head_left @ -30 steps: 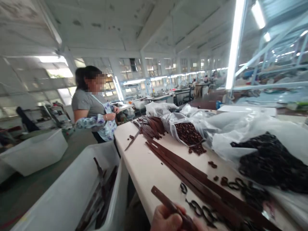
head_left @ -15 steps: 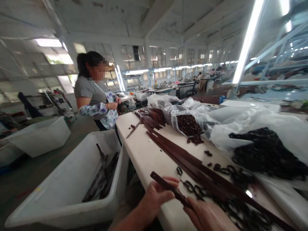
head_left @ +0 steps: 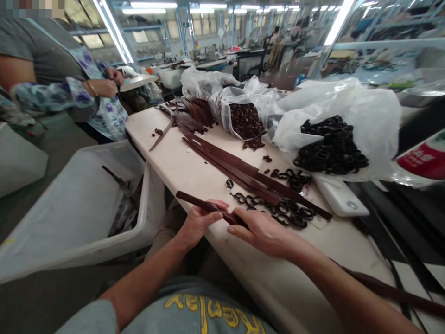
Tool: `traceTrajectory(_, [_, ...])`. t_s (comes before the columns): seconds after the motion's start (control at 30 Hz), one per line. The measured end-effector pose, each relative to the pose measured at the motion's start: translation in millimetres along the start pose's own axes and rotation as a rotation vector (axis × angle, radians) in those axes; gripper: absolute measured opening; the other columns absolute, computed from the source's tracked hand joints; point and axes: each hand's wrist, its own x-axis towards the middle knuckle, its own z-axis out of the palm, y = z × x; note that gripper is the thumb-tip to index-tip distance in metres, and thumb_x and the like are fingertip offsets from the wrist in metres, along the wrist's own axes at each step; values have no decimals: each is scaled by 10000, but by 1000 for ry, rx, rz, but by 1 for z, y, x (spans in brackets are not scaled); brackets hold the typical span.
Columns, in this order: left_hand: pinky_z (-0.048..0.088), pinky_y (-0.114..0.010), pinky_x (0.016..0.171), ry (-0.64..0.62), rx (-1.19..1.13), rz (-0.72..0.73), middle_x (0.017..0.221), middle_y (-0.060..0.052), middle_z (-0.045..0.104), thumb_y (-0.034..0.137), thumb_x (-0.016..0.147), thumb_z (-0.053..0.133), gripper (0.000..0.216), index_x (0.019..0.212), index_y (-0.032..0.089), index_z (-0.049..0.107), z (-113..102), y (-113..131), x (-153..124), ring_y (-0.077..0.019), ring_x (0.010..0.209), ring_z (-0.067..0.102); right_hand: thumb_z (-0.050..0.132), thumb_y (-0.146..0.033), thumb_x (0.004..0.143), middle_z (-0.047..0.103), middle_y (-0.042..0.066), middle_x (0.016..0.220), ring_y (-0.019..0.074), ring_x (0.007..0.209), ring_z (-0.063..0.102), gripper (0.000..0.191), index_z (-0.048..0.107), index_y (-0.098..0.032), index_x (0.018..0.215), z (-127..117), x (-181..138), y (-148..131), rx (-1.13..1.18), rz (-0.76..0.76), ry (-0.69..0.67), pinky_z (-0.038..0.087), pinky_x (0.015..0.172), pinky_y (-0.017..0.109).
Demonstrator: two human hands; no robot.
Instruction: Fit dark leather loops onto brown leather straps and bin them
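Note:
Both hands hold a dark brown leather strap at the near edge of the white table. My left hand pinches it around its middle, and its flat end sticks out to the upper left. Close beside it, my right hand is closed around the strap's other part, hiding that part under the fingers. Several black oval rings lie just beyond my hands. Behind them, long brown leather straps stretch diagonally across the table.
A white plastic bin with dark strips inside stands at left. Clear bags hold small brown pieces and black loops. A co-worker stands across the bin. A red-labelled container and dark strips are at right.
My view has tilted downward, so more of my forearms and the table's near side shows. Both hands keep hold of the strap, close together.

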Motion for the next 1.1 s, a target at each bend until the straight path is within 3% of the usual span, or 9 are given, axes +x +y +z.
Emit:
traceTrajectory(0.17, [519,-154,598,263,-258,-38,840,-32,744,386,574,902,358,817,165,758,-31,16,16,-99,670,644,432,-469,979,629,19,756,137,627,567,331,554,-169,907,-11,2,7,204,96,-100,365,568,239])
traceTrajectory(0.27, [532,-150,588,228,-287,-90,834,-40,742,349,554,917,369,812,147,747,-31,22,12,-98,654,650,455,-447,974,625,7,742,128,616,562,299,550,-177,885,-19,-2,1,219,113,-122,348,551,231])
traceTrajectory(0.4, [557,-157,654,162,-275,-167,864,-49,745,300,597,901,314,826,147,750,-19,18,3,-117,723,673,592,-454,905,649,8,776,140,658,560,263,597,-195,857,-37,-16,-13,-42,127,-48,290,566,248])
traceTrajectory(0.53, [560,-154,688,187,-334,-165,840,-33,745,286,555,919,322,808,166,760,-7,14,6,-119,745,676,569,-519,915,683,26,796,175,705,618,322,620,-202,900,-47,-25,-22,-176,180,11,265,559,265])
traceTrajectory(0.8, [566,-175,624,256,-223,-254,704,-8,711,270,464,941,377,782,155,774,-4,14,9,-96,594,619,636,-474,884,711,38,773,223,746,668,261,633,-213,879,-53,-33,-36,-351,220,43,242,553,269])
traceTrajectory(0.93, [535,-139,595,312,-292,-232,679,8,689,263,438,946,367,748,173,771,-7,17,11,-75,595,601,646,-400,883,718,24,773,229,735,683,196,606,-215,831,-48,-31,-41,-357,220,58,245,560,277])
traceTrajectory(1.1, [472,-108,529,326,-413,-181,646,19,646,220,458,937,344,748,152,764,-1,22,11,-41,551,548,644,-288,869,698,-3,711,204,654,673,146,556,-228,769,-36,-28,-26,-396,164,153,287,547,283])
